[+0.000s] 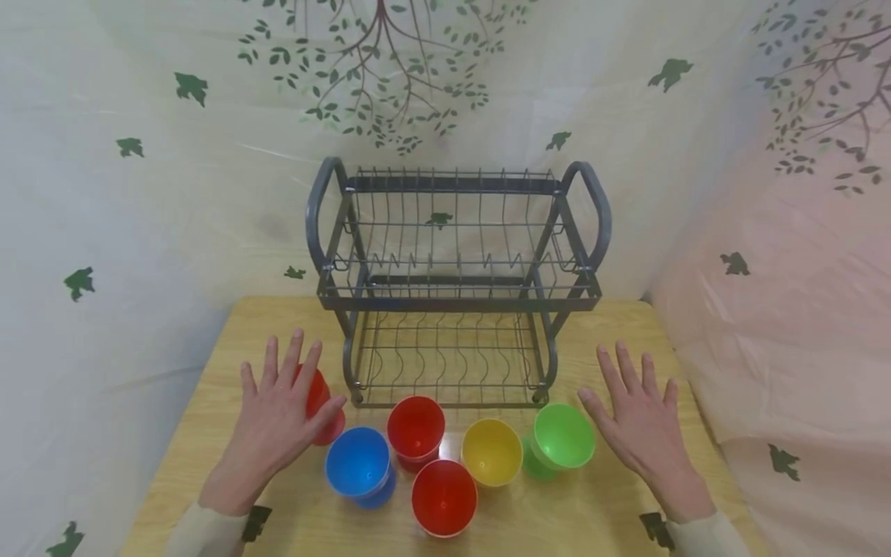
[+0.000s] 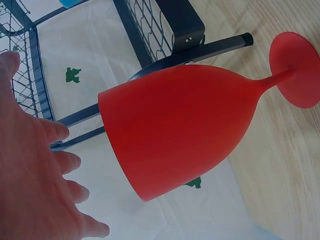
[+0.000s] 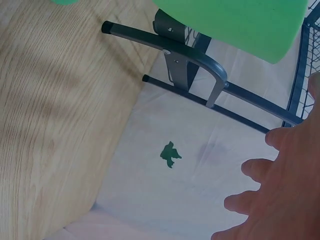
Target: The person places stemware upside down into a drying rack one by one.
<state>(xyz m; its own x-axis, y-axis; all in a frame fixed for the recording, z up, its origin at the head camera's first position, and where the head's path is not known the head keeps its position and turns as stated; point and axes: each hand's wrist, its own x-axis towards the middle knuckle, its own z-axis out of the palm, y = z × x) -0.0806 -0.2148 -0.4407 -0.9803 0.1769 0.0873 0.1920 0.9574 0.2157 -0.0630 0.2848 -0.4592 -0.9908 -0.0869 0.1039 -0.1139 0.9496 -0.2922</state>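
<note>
My left hand [image 1: 274, 422] is spread with straight fingers at the left side of the table, holding nothing. It partly hides a red goblet [image 1: 319, 404]; the left wrist view shows that red goblet [image 2: 185, 125] whole, with its thin stem and round foot, apart from the fingers. On the right, my right hand [image 1: 643, 429] is likewise spread, beside a green goblet [image 1: 562, 437] and not gripping it. Between the hands stand a blue goblet [image 1: 358, 463], a yellow goblet [image 1: 492, 454] and two more red ones, one behind [image 1: 416, 428] and one in front [image 1: 444, 499].
Behind the goblets stands a dark two-tier metal dish rack [image 1: 459, 305] with wire shelves. The wooden table [image 1: 250, 340] backs onto pale curtains [image 1: 209, 216] printed with trees and green birds. These curtains also hang along both sides.
</note>
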